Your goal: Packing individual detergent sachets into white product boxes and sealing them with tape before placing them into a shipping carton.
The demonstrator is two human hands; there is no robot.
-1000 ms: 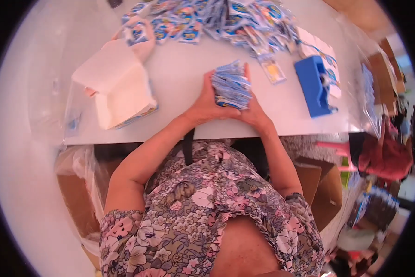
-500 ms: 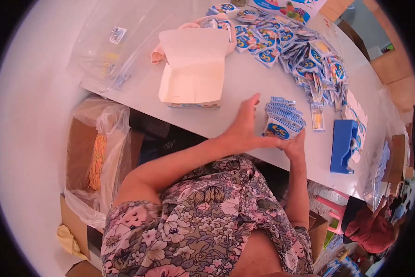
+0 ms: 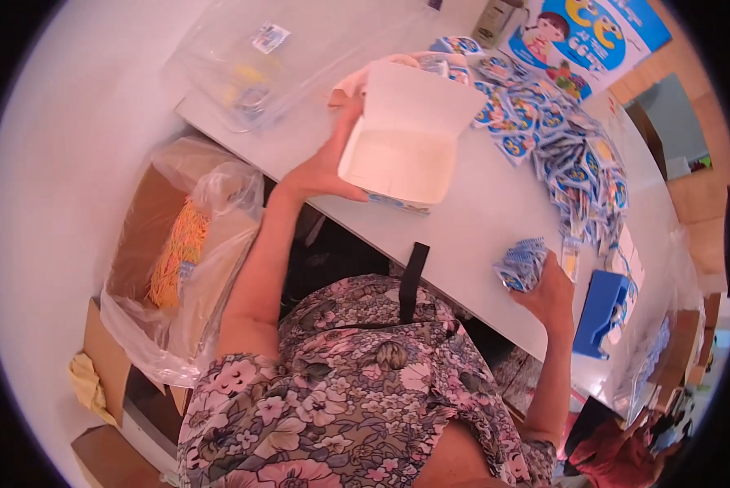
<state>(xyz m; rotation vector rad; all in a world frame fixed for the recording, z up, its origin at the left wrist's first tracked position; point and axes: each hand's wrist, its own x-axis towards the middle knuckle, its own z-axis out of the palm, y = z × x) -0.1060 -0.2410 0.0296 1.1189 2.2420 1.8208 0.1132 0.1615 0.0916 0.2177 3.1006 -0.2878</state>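
Note:
An open white cardboard box point(image 3: 399, 163) with its lid raised stands near the table's front edge, and its inside shows bare. My left hand point(image 3: 326, 167) grips the box's left side, thumb along the front and fingers toward the back. To the right, my right hand point(image 3: 550, 293) is closed round a bunch of small blue-and-white packets point(image 3: 522, 264), held just over the table. Beyond it, a large heap of the same packets point(image 3: 576, 167) curves along the table's far right.
A blue tape dispenser point(image 3: 601, 313) stands right of my right hand. Clear plastic sheeting point(image 3: 255, 61) covers the far left. A printed display box point(image 3: 593, 41) stands at the back. Below the table's left edge, a plastic-lined carton point(image 3: 133, 252) holds orange strands point(image 3: 178, 252).
My left hand has left the bunch of packets and moved left onto the box. My right hand keeps the packets, which now tilt more. The view has shifted.

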